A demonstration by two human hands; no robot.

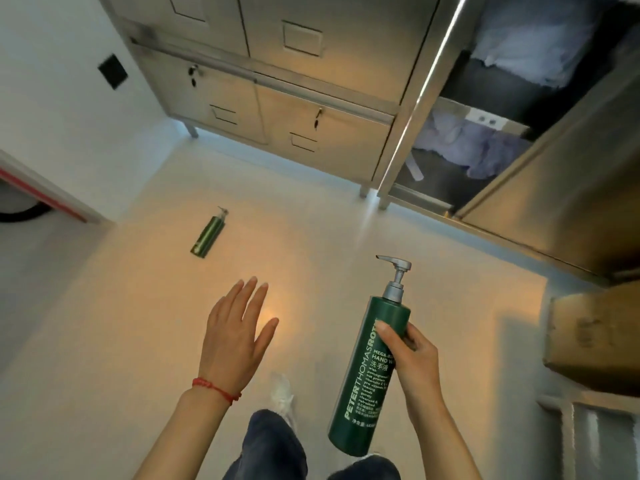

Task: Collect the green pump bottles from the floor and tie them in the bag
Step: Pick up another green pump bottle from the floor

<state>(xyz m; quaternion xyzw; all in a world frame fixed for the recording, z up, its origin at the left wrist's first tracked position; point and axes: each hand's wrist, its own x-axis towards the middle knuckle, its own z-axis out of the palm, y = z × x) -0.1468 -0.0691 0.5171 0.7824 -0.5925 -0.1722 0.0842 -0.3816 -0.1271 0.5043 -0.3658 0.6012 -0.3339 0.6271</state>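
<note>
My right hand grips a tall green pump bottle with a grey pump and white lettering, held upright and slightly tilted above the floor. A second, smaller-looking green pump bottle lies on its side on the pale floor farther ahead and to the left, pump pointing away from me. My left hand hangs in the air with straight spread fingers, holding nothing, well short of the lying bottle. No bag shows in this view.
Metal cabinets on short legs stand ahead; an open shelf unit with folded cloth is at the right. A cardboard box sits at the right edge. A wall and doorway lie left. My legs and shoes show below.
</note>
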